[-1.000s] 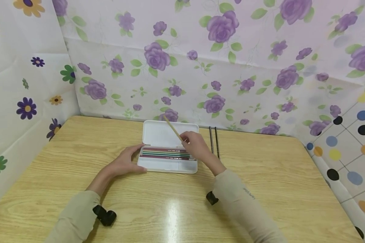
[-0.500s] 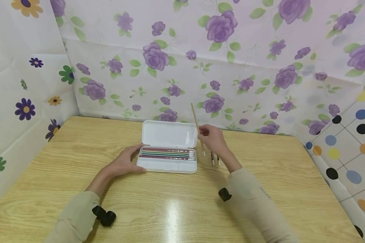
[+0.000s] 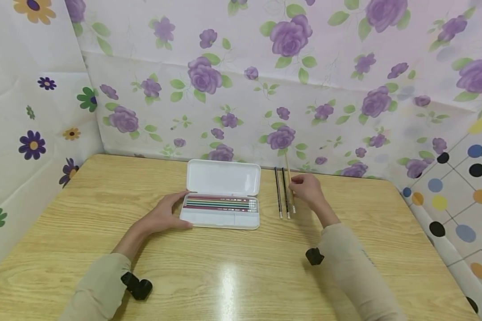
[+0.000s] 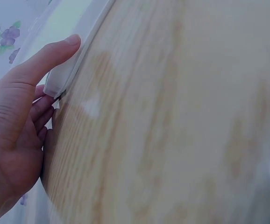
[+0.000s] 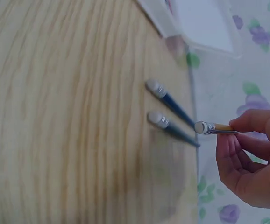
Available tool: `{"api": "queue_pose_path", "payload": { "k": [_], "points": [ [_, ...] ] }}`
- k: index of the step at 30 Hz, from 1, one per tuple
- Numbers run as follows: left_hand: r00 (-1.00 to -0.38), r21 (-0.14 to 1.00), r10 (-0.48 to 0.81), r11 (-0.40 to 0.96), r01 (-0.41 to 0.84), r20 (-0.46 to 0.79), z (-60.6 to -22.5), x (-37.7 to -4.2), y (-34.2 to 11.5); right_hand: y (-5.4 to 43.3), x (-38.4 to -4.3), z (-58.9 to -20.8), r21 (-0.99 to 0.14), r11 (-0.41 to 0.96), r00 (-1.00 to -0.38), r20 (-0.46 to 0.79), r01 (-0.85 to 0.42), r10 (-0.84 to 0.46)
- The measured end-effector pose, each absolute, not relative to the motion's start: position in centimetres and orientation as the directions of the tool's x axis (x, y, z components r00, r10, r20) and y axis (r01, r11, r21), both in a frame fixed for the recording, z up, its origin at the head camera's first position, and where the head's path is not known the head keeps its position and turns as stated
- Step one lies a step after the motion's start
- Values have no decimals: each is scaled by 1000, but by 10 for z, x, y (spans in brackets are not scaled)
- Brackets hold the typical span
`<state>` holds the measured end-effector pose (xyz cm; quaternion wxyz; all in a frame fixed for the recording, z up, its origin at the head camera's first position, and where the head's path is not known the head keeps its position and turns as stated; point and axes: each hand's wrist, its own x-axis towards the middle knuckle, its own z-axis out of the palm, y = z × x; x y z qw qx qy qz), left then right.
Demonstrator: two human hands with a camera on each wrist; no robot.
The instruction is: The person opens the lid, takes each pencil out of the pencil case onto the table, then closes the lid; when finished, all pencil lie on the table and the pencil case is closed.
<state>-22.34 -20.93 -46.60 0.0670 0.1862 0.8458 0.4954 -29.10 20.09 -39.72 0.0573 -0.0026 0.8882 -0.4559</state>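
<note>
An open white pencil case (image 3: 247, 220) lies on the table, several coloured pencils (image 3: 217, 203) side by side in its rear compartment. My left hand (image 3: 160, 217) holds the case's left end, thumb at the front edge and fingers at the back. Right of the case, my right hand (image 3: 308, 189) pinches a yellow pencil (image 3: 288, 167) between thumb and fingers. Its white eraser end points toward me in the right wrist view. Two dark pencils (image 3: 278, 194) lie parallel just left of it, erasers to the front.
The case's raised lid (image 3: 222, 177) leans back near the flowered wall covering (image 3: 241, 102). Wood-grain tabletop (image 3: 225, 263) extends in front and to both sides. A dotted covering (image 3: 458, 200) borders the right side.
My right hand has carried the yellow pencil from above the case rightward, past the two dark pencils, and lower toward the table. The left hand has stayed on the case.
</note>
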Motion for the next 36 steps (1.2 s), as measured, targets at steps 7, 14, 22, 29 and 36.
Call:
{"api": "queue_pose_path", "payload": {
  "k": [7, 14, 22, 29, 36],
  "points": [
    [-919, 853, 383, 448, 269, 89, -466, -223, -210, 213, -291, -409, -764, 630, -984, -181, 140, -1],
    [-917, 855, 388, 443, 269, 87, -465, -222, -209, 216, -290, -421, -744, 641, -974, -226, 187, 22],
    [-922, 855, 379, 448, 259, 81, -465, -221, -209, 214, -291, -427, -729, 673, -987, -159, 125, 11],
    [-922, 858, 379, 445, 257, 79, -464, -221, -209, 213, -291, -429, -716, 690, -989, -149, 110, 3],
    [-917, 858, 389, 439, 265, 84, -464, -222, -208, 214, -293, -424, -642, 765, -996, -86, 43, -17]
  ]
}}
